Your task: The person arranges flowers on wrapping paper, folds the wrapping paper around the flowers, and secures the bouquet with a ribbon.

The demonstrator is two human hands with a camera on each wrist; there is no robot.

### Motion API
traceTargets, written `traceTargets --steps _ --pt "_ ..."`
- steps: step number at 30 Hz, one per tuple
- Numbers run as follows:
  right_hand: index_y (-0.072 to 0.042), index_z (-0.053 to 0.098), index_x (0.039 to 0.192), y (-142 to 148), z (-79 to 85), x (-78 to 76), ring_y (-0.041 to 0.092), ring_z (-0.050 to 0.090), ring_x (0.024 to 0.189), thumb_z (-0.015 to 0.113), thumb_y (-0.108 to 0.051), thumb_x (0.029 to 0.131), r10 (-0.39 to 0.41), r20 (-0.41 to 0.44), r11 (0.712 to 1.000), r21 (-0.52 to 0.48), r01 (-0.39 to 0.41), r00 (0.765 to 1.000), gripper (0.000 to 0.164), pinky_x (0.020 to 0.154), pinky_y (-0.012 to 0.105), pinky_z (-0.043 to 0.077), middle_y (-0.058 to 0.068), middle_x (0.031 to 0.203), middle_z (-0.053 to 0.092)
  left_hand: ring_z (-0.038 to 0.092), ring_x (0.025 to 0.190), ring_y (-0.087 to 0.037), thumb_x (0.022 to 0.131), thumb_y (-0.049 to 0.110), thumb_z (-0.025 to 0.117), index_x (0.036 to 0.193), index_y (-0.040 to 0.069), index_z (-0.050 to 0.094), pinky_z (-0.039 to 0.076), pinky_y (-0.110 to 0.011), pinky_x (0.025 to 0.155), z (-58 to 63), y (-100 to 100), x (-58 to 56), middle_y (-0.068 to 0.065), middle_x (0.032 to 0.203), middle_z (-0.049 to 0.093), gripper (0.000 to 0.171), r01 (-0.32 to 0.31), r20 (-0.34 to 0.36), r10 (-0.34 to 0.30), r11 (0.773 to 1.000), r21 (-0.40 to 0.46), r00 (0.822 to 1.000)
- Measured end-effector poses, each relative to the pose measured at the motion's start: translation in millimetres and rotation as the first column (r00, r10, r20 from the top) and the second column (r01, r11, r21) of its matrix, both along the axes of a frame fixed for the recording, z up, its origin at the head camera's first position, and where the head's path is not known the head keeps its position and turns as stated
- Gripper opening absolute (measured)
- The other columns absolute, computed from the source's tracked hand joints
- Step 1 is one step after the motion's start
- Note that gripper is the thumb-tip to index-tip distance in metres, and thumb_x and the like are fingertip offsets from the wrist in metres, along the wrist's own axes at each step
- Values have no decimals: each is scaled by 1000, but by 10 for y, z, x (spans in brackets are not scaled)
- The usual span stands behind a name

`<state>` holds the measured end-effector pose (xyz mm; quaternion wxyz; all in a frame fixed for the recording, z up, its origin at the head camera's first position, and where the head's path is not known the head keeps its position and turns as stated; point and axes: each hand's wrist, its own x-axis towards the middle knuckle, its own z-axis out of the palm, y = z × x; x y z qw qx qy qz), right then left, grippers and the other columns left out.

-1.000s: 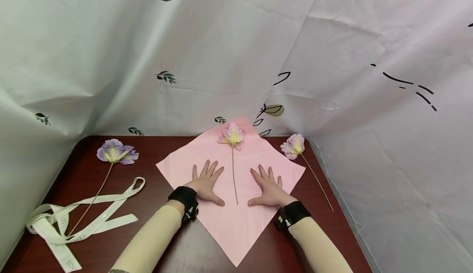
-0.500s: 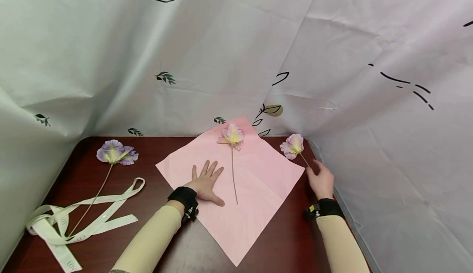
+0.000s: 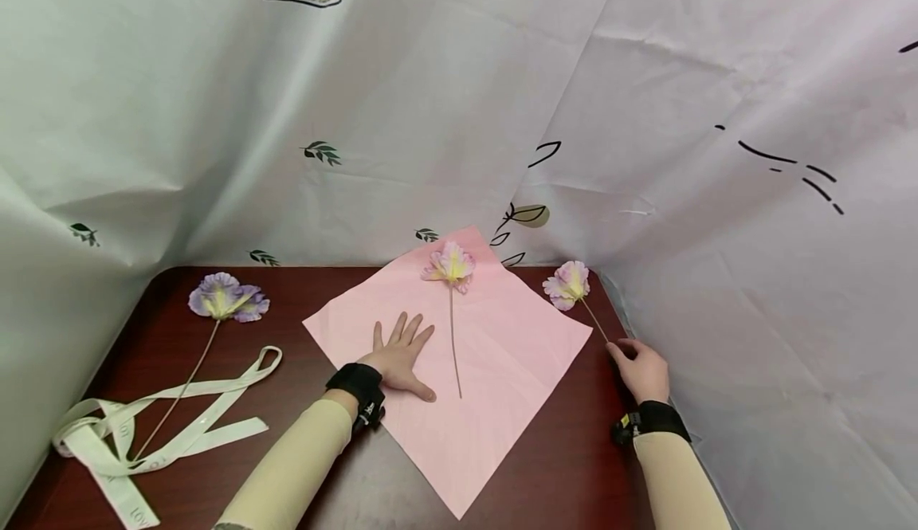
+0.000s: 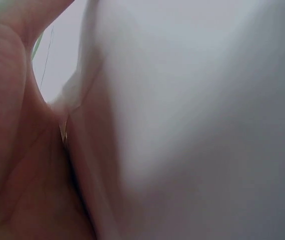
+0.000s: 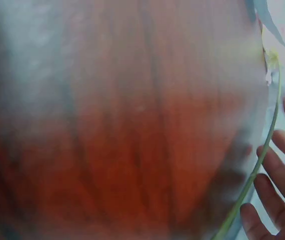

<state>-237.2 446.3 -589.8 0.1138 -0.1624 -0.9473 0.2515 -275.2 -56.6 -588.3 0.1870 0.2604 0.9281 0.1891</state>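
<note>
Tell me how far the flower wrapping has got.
Done: one flower lies centred on the pink paper, which the left hand presses flat. In hand: the right hand is at the stem of the right-side flower. Left: the purple flower and ribbon lie untouched; the paper is unfolded.

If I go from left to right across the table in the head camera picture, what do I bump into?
White ribbon → purple flower → left hand flat on the pink paper → middle flower → right-side flower → right hand at its stem.
</note>
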Motion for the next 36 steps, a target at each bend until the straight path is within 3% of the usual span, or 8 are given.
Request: traceTargets --steps 6,13,19,26,30,36 --pt "-8 75 116 -40 21 -42 33 64 92 63 -41 98 19 36 999 39 -20 999 40 81 50 49 13 100 74 -23 152 -33 60 80 77 165 23 10 -20 -72 107 -141 18 -39 -7 170 -10 136 -6 -4 6 1000 -28 1000" --pt "-6 75 111 -46 18 -51 36 65 90 60 -34 100 4 68 999 35 -6 998 34 76 50 49 16 100 73 -24 152 -33 58 82 76 165 25 9 -21 -72 107 -205 30 -53 -6 170 -11 138 -11 -9 11 1000 -21 1000" --pt "-4 73 112 -129 103 -79 32 60 86 58 -34 102 -58 38 997 -51 60 998 34 70 40 43 13 94 68 -23 152 -34 59 83 75 165 23 10 -21 -72 106 -189 19 -47 -7 170 -10 138 -2 -26 1 999 -36 1000" --pt "-5 72 117 -334 213 -148 24 57 83 57 -39 103 -75 -13 981 -183 71 997 39 66 31 43 11 97 67 -24 152 -32 61 82 75 165 24 9 -22 -71 106 -160 5 -42 -7 170 -11 137 -7 -17 6 999 -36 1000" --pt "-4 71 117 -625 306 -177 17 66 79 63 -36 101 -58 -73 928 -372 27 996 36 63 23 49 9 96 72 -25 152 -33 60 82 76 165 23 9 -23 -72 105 -169 2 -52 -7 170 -11 138 -6 -7 6 1000 -18 1000" --pt "0 69 113 -1287 454 -182 13 71 70 70 -23 98 91 -162 793 -586 -170 983 28 64 22 56 13 93 73 -27 151 -31 58 82 76 165 26 8 -24 -71 105 -215 2 -84 -4 170 -13 138 -16 -3 16 1000 -15 1000"
